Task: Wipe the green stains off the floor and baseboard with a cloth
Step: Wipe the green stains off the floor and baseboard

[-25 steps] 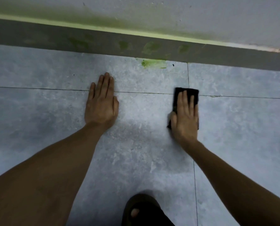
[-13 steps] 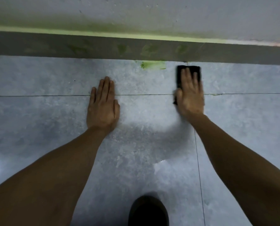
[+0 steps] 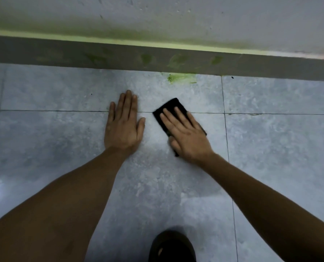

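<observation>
Green smears mark the foot of a wall as a person kneels to clean them, both bare hands flat on grey floor tiles [image 3: 270,148]. The right hand [image 3: 185,137] presses a folded black cloth [image 3: 173,107] against the tile, fingers [image 3: 167,118] stretched out and spread across it rather than curled around it, so the cloth is pinned by the palm, not gripped; that flat hold appears to spread pressure for a scrubbing stroke. The left hand [image 3: 124,127] lies open and empty just beside it, fingers together and pointing toward the wall, seemingly placed as a prop for the person's weight while leaning forward. The cloth sits astride a grout line, near but clear of the brightest green stain [image 3: 180,78], which lies on the floor right against the dark baseboard [image 3: 44,53]. Fainter green patches [image 3: 178,60] dot the face of the baseboard above it, and a yellow-green band tints its top edge and the lower wall [image 3: 176,16]. Judging by how these marks lie, most of the wiping is yet to be done. The mottled tiles look glossy, with a glare patch at far left. A dark shoe [image 3: 172,246] shows at the bottom edge.
</observation>
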